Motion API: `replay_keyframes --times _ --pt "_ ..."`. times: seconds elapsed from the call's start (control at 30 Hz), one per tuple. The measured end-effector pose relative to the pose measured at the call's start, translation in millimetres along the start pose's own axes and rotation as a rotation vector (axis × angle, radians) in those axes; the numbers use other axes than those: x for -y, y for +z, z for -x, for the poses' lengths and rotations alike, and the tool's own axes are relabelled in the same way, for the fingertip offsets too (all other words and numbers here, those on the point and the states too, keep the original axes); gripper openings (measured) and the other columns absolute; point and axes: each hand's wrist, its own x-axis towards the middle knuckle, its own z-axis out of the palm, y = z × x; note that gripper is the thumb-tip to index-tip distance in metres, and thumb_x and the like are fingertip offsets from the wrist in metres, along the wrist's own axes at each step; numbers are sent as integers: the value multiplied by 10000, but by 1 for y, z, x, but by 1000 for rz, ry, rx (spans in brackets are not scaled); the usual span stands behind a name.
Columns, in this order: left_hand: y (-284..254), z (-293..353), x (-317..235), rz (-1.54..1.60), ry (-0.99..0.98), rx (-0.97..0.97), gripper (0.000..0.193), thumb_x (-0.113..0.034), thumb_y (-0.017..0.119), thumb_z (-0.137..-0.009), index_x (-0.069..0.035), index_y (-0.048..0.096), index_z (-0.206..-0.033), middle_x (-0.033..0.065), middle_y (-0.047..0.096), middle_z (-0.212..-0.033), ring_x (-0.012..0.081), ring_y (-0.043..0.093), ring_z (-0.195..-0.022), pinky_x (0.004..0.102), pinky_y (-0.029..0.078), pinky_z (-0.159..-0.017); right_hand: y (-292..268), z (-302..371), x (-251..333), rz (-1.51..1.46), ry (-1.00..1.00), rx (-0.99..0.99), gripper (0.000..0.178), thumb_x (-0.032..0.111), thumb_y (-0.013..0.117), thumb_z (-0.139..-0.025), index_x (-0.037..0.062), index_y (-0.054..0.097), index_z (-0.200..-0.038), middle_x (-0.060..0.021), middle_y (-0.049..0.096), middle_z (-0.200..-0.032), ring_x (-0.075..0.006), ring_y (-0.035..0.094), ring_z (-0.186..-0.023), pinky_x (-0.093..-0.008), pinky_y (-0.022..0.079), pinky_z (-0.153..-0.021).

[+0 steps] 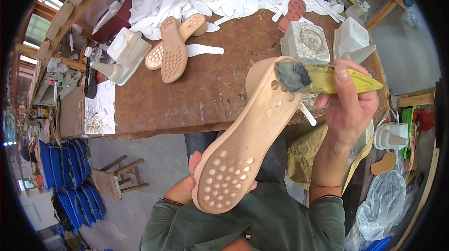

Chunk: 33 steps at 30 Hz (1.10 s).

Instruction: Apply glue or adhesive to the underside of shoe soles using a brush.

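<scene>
A beige heeled shoe sole (245, 141) is tilted up in front of me, its hollowed top with rows of round dimples facing me. My left hand (186, 186) is wrapped round its wide toe end from below; the sole hides most of the fingers. My right hand (350, 106) grips the flat yellow handle of a brush (327, 78). Dark, grey-caked bristles lie over the heel end; I cannot tell whether they press on it. Beyond, on the brown table, two more beige soles (173, 54) lie crossed, beside a white strip (206, 50).
White strips (187, 5) are heaped along the table's back. White spouted containers (124, 54) stand at the left and right (353, 40); a stained white pot (306, 40) sits behind the brush. A reddish sole (293, 13) lies farther back. A wooden stool (119, 176) stands at lower left.
</scene>
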Motion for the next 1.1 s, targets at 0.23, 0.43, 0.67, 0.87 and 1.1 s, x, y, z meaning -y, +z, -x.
replay_keyframes --times 0.23,0.43,0.67,0.87,1.1 --pt "7 -5 14 -211 52 351 849 -647 420 -814 -29 305 -1386 255 388 -1346 476 457 -1140 630 420 -865 10 20 9 52 -24 -28 174 89 610 -858 -46 587 -965 -120 623 -699 -126 557 -481 -205 434 -420" --pt "13 -12 -1 -206 -74 236 887 -651 559 -701 -175 294 -1400 174 310 -1411 439 380 -1219 663 391 -884 20 60 6 86 1 43 175 27 612 -841 -57 557 -985 -127 624 -737 -131 595 -557 -234 480 -513" --pt "5 -27 -7 -396 -95 506 810 -627 405 -828 -73 271 -1404 230 401 -1347 415 455 -1181 573 351 -978 29 77 -6 168 -79 178 223 119 560 -877 -55 517 -1009 -157 573 -777 -196 584 -531 -264 497 -449" --pt "2 -63 -19 -450 -265 897 762 -629 538 -763 -192 376 -1366 128 400 -1374 293 415 -1233 477 357 -1016 37 91 -5 67 -7 216 205 -13 595 -843 -36 522 -1034 -165 628 -786 -157 620 -624 -267 507 -585" --pt "-11 -77 -22 -440 -55 1068 699 -650 409 -808 -252 359 -1380 149 386 -1386 350 405 -1234 523 381 -978 40 104 -4 169 8 247 219 10 633 -820 -26 549 -1019 -142 622 -727 -172 625 -603 -263 499 -558"
